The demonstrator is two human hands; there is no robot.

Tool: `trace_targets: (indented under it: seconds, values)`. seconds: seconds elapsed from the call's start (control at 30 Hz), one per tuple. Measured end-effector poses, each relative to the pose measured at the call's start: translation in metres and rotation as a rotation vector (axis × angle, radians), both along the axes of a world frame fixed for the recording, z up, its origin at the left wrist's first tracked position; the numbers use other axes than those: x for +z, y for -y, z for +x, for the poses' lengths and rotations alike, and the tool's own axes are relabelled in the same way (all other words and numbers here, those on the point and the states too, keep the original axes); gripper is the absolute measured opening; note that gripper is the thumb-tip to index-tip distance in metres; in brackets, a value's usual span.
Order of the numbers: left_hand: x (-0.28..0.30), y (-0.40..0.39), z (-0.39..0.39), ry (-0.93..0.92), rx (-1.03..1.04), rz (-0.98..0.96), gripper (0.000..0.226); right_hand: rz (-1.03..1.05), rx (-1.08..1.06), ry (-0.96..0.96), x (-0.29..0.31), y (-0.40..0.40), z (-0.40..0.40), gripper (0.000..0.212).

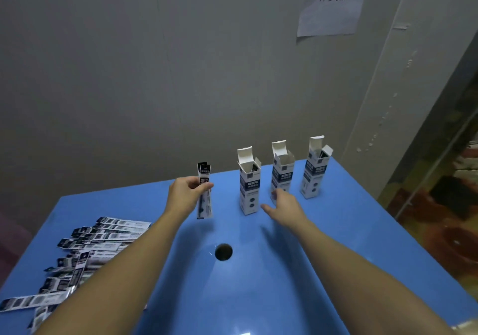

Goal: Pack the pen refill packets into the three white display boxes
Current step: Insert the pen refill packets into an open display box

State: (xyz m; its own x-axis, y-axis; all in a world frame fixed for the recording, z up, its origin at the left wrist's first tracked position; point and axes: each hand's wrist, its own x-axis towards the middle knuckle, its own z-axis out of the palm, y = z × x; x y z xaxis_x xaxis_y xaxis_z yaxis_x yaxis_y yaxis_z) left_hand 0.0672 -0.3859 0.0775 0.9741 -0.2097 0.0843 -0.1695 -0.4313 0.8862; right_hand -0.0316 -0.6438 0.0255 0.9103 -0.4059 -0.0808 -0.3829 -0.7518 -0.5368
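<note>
Left hand (186,191) pinching refill packets (204,192) upright for insertion; right hand (284,206) fingers loose, reaching to steady middle box (282,173), centre frame.

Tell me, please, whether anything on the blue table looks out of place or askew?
Nothing is damaged or spilled. The three boxes stand upright with flaps open. The only untidy spot is the loose packets, scattered at crossing angles near the table's left edge.

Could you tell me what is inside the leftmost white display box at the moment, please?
The leftmost display box stands upright with its top flaps open. Just inside the mouth, a dark tip shows, probably a refill packet. The box walls hide everything lower down, so how many packets it holds cannot be told.
</note>
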Motion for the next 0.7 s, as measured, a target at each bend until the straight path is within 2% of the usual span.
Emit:
trace_targets:
  seconds: [0.13,0.33,0.47,0.57,0.7]
  values:
    - [0.001,0.026,-0.006,-0.003,0.056,-0.003,0.017,0.039,0.114,0.002,-0.002,0.02,0.014,0.073]
    - [0.006,0.035,-0.004,-0.008,0.105,-0.011,0.017,0.219,0.19,0.025,0.0,0.014,0.04,0.091]
    - [0.012,0.029,0.0,-0.024,0.118,-0.06,0.019,0.452,0.136,0.107,0.006,0.004,0.05,0.091]
    - [0.019,0.026,0.0,-0.023,0.108,-0.123,0.019,0.579,0.109,0.146,0.01,0.0,0.058,0.08]
    - [0.032,0.022,-0.005,-0.013,0.078,-0.178,0.017,0.531,0.108,0.224,0.017,-0.003,0.064,0.048]
